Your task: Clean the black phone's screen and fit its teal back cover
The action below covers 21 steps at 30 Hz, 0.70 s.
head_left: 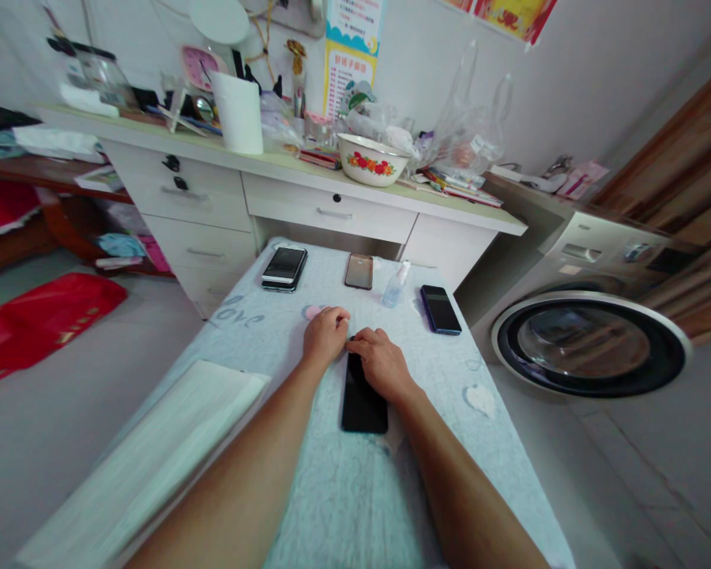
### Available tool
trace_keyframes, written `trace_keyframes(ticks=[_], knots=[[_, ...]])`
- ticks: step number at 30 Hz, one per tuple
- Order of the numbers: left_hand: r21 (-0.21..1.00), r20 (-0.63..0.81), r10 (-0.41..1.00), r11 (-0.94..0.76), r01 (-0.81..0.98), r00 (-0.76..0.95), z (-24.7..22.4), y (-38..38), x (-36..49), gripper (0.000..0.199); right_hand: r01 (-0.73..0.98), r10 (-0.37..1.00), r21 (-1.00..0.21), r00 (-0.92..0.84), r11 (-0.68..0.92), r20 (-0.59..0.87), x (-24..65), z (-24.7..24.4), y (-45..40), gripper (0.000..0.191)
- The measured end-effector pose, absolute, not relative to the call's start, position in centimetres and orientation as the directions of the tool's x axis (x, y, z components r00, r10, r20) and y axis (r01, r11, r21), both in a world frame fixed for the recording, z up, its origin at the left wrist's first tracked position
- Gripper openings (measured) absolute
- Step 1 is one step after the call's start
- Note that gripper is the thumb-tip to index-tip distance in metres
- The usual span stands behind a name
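Note:
A black smartphone lies screen up on the cloth-covered table in front of me. My right hand rests over its upper part, with bent fingers closed at the top left corner; the thumb is hidden. Just left of that corner is my left hand, its fingers curled together and apart from the phone. Whatever they may hold is hidden. A small pink round object shows behind the left hand. Farther back stands a clear spray bottle, beside a brownish phone case.
Stacked phones lie at the table's far left, and a dark blue-edged phone at the right. A long pale folded sheet runs along the left edge. Behind are a cluttered desk and a washing machine.

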State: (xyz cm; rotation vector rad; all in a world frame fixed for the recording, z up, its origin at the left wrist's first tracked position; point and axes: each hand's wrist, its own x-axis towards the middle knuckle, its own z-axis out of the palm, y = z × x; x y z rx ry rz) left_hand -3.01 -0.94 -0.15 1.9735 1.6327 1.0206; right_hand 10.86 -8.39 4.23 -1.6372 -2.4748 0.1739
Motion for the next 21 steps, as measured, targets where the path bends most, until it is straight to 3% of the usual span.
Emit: trace_keyframes(ticks=[21], knots=[[0.705, 0.269, 0.961, -0.246, 0.665, 0.070, 0.0, -0.9, -3.2, 0.023, 0.858, 0.887, -0.232, -0.459, 0.458, 0.053, 10.5, 5.0, -10.9, 0.030]])
